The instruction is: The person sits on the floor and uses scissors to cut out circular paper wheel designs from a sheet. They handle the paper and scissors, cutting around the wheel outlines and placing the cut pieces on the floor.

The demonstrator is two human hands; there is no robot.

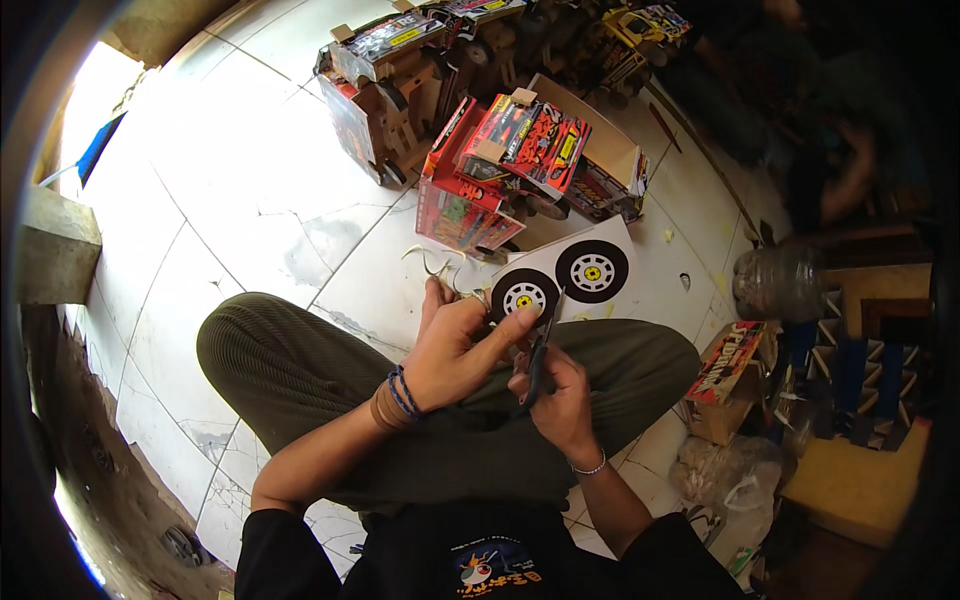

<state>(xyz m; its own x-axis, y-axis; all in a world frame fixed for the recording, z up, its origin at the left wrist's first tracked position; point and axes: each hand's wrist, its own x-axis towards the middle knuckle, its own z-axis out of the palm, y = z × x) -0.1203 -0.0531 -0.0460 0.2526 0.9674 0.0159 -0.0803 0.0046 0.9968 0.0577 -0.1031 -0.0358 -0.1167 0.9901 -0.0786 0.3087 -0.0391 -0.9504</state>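
Note:
My left hand (458,338) pinches the near-left edge of a white card sheet (610,236) with its thumb on top. Two black printed wheels with white rims and yellow centres show on the sheet: one wheel (524,296) beside my left thumb, the other wheel (592,271) farther right. Dark-handled scissors (538,366) are in my right hand (562,402), fingers closed round the handles. Their blades point away from me, at the card between the two wheels. Curled paper offcuts (436,264) lie on the floor just beyond my left hand.
Ahead stands a red cardboard toy truck (530,145), with more toy trucks (392,50) behind it. To the right are a clear plastic jar (780,283), a printed carton (733,365) and plastic bags (725,475). Another person's arm (850,170) shows in shadow at the far right.

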